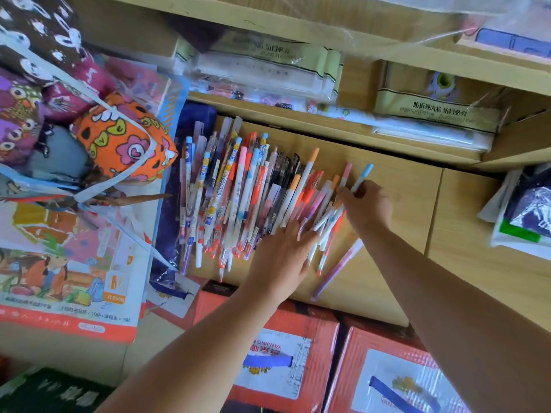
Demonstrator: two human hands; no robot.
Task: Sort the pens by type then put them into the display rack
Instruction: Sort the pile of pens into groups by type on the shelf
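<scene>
A heap of mixed pens [238,198] lay fanned on the wooden worktop [396,204], caps pointing far and tips near, stacked several deep toward the left. The left hand [280,257] rested flat on the near ends of the middle pens, its grip spread and the fingers straight, pressing rather than holding. The right hand [369,207] sat at the right edge of the heap. Its grip was pinched on a blue-capped pen [362,177], though I could not tell whether its neighbours were caught too. One purple pen [337,269] lay apart to the near right, close to the worktop's front edge. No display rack could be made out.

The main risk seemed to be the round barrels. Any pull at the right edge could set loose pens rolling, and the purple one looked likeliest to go over the front onto the red cartons [286,353] below. Because the heap overlapped so much, lifting one pen could drag unlike ones along and muddle the types. If the left palm eased off, the fan might slide. On the left, the fabric pouches [119,144] crowded the heap, so pens pushed that way could slip under them.
</scene>
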